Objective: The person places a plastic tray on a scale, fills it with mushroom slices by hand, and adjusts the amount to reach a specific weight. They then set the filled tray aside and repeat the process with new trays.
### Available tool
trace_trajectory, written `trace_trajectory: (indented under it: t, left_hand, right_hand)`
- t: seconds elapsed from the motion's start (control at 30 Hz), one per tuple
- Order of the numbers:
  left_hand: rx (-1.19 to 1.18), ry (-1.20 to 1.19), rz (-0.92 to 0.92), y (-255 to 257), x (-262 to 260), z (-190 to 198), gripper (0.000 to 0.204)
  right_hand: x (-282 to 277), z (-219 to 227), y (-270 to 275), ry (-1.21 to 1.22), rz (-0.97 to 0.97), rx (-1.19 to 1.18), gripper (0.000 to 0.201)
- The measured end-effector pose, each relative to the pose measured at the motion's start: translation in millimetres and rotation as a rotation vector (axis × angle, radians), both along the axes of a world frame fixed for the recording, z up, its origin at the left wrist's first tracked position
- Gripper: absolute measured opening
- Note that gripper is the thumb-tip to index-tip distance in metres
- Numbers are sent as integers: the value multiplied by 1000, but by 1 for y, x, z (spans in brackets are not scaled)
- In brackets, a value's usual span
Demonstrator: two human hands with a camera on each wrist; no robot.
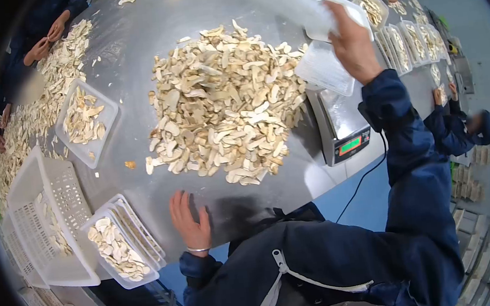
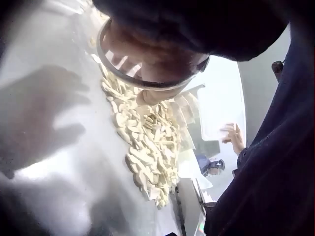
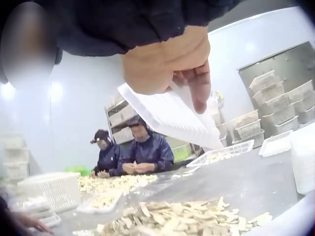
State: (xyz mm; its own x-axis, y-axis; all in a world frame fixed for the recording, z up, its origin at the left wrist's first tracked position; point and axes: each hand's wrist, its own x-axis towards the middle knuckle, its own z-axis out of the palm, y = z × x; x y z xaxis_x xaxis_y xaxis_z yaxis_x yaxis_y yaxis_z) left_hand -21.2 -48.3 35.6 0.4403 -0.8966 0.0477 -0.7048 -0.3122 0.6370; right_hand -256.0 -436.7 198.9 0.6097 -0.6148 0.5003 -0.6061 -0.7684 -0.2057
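Sliced pale mushroom-like pieces (image 1: 228, 95) (image 2: 147, 142) (image 3: 177, 219) lie in a large heap on the metal table (image 1: 126, 17). Below the heap's lower left side in the head view, the left hand (image 1: 191, 222) (image 2: 147, 56) is over the table with its fingers extended, holding nothing. The right hand (image 1: 355, 45) (image 3: 167, 61) is raised at the heap's upper right and grips a white ribbed plastic tray (image 1: 278, 2) (image 3: 167, 113) by its edge. That tray is motion-blurred in the head view. Whether the left hand touches the table is unclear.
A scale (image 1: 342, 120) with a lit display stands right of the heap, beside a clear tray (image 1: 326, 68) and a white tray (image 1: 334, 3). At left are a perforated basket (image 1: 75, 196), filled trays (image 1: 119, 250) and another tray (image 1: 111, 115). Several people work around the table.
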Motion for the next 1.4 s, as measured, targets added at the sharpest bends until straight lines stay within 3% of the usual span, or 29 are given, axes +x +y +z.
trace_trajectory:
  t: [0.03, 0.1, 0.13, 0.27, 0.47, 0.63, 0.7, 0.77, 0.87, 0.97, 1.0, 1.13, 1.2, 1.4]
  left_hand:
    - [-29, 29, -47, -7, -3, 6, 41]
    - [-72, 72, -159, -24, -9, 15, 34]
    - [-84, 96, -201, -31, -15, 18, 31]
    - [-158, 136, -267, -71, -45, 34, 26]
    - [-238, -23, -277, -137, -113, 66, 30]
    - [-267, 108, -371, -231, -200, 69, 36]
    - [-353, -154, -500, -267, -236, 58, 41]
    - [-309, -301, -533, -293, -271, 58, 40]
    - [-351, -566, -525, -327, -288, 27, 28]
    - [-182, -541, -595, -337, -273, 11, 21]
    - [-303, -583, -584, -337, -271, 11, 18]
    - [-357, -466, -659, -307, -283, 70, 28]
    - [-324, -443, -698, -281, -303, 82, 30]
    - [-238, -422, -667, -261, -368, 50, 35]
  right_hand:
    - [-13, 9, -1, -36, -17, -15, 52]
    - [-44, 10, -12, -195, -73, 228, 51]
    - [-66, 12, -17, -395, -96, 515, 48]
    - [-148, 30, 5, -649, -175, 663, 40]
    - [-285, -26, 55, -861, -440, 950, 47]
    - [-356, -80, 97, -1141, -497, 1040, 39]
    - [-376, -87, 112, -1229, -523, 1041, 36]
    - [-394, -90, 126, -1310, -521, 1071, 34]
    - [-419, -91, 138, -1349, -549, 1091, 32]
    - [-438, -97, 146, -1345, -551, 1087, 29]
    - [-444, -99, 146, -1332, -556, 1080, 29]
    - [-451, -101, 134, -1293, -593, 1033, 30]
    - [-446, -96, 120, -1312, -639, 989, 33]
    - [-440, -91, 79, -1286, -431, 1009, 33]
